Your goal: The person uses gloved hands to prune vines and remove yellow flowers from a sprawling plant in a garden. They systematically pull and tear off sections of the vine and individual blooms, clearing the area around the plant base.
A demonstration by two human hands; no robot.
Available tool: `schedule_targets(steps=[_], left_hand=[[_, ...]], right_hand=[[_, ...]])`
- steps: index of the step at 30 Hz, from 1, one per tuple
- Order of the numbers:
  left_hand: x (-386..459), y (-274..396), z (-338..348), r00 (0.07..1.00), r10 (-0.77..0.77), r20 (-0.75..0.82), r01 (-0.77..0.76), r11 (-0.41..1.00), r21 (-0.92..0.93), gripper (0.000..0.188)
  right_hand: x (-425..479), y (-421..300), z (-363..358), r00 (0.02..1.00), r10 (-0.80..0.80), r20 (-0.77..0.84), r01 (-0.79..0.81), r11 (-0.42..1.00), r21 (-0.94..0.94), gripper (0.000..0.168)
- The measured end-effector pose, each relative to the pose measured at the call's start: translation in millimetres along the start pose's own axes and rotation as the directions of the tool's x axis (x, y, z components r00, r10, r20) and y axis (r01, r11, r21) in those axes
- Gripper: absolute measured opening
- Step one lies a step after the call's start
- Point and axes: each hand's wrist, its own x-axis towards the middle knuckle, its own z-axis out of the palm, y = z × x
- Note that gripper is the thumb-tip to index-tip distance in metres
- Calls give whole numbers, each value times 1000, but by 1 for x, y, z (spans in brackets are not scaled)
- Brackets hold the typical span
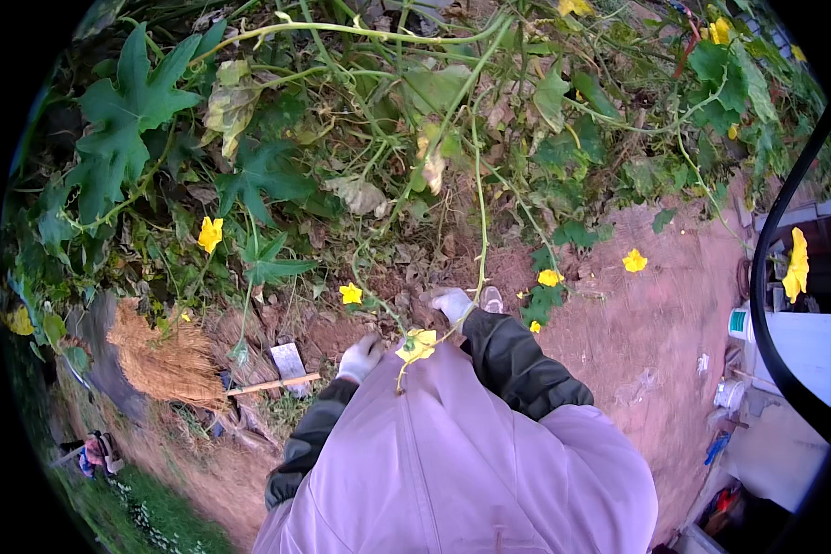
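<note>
My left hand (361, 358), in a pale glove, is low beside the front of the lilac jacket (450, 450), over soil and grass. My right hand (451, 305), gloved too, reaches over the brown soil at the foot of the vines, next to a shoe (491, 300). Its fingers are blurred, and what either hand may hold does not show. A thin vine stem (483, 235) hangs down past my right hand, and a yellow flower (417, 345) on a vine hangs in front of the jacket. Dark sleeves cover both forearms.
Leafy vines (270, 173) with yellow flowers fill the far side. At left lie a straw broom (166, 353) with a wooden handle (273, 383) and a pale flat piece (289, 363). A white bucket (738, 322) stands at right. Bare reddish ground (637, 332) lies right of me.
</note>
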Motion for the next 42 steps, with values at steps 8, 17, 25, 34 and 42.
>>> schedule_targets(steps=[8,17,25,34,42], left_hand=[[105,104,42,962,253,106,-262,962,81,39],[109,68,98,894,309,-325,-259,947,189,25],[113,12,22,833,111,-542,-153,988,-34,27],[110,50,19,967,-72,-242,66,997,-34,40],[87,64,25,977,-134,-168,151,985,87,56]], right_hand=[[-30,-14,-9,996,-69,-47,19,735,-678,22],[-33,-47,-13,991,-14,-131,-132,-46,-990,26],[-19,-34,-93,815,112,-568,-505,618,-603,36],[8,-141,-76,786,-416,-458,161,852,-498,38],[60,-233,-54,654,-609,-449,243,731,-638,57]])
